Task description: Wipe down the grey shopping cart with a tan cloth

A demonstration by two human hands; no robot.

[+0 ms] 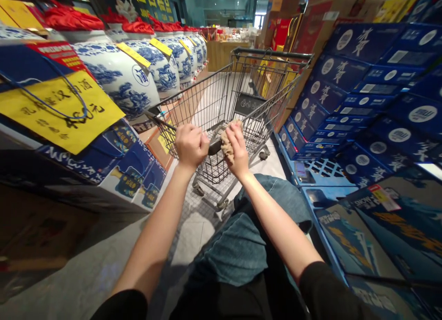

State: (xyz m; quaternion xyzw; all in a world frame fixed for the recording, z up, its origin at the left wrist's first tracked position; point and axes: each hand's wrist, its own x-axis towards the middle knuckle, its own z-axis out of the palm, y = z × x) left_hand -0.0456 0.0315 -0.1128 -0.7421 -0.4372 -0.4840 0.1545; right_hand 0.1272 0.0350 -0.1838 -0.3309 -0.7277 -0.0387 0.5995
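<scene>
Cart handle (214,147) clenched by left hand (191,145), steadying it; right hand (237,145) grasping tan cloth (227,145) pressed against it; porcelain jars (117,78) at 10 o'clock, blue boxes (362,90) at 3 o'clock.

The grey tiled floor (196,232) carries a wire shopping cart (214,103) on its casters and, to the right, a blue plastic pallet (324,172) stacked with blue printed cartons (362,108). On the left, a row of printed display boxes (103,168) bears large blue-and-white porcelain jars (117,76) with red cloth tops. Farther off, a wooden counter (221,53) holds small packaged goods.
</scene>
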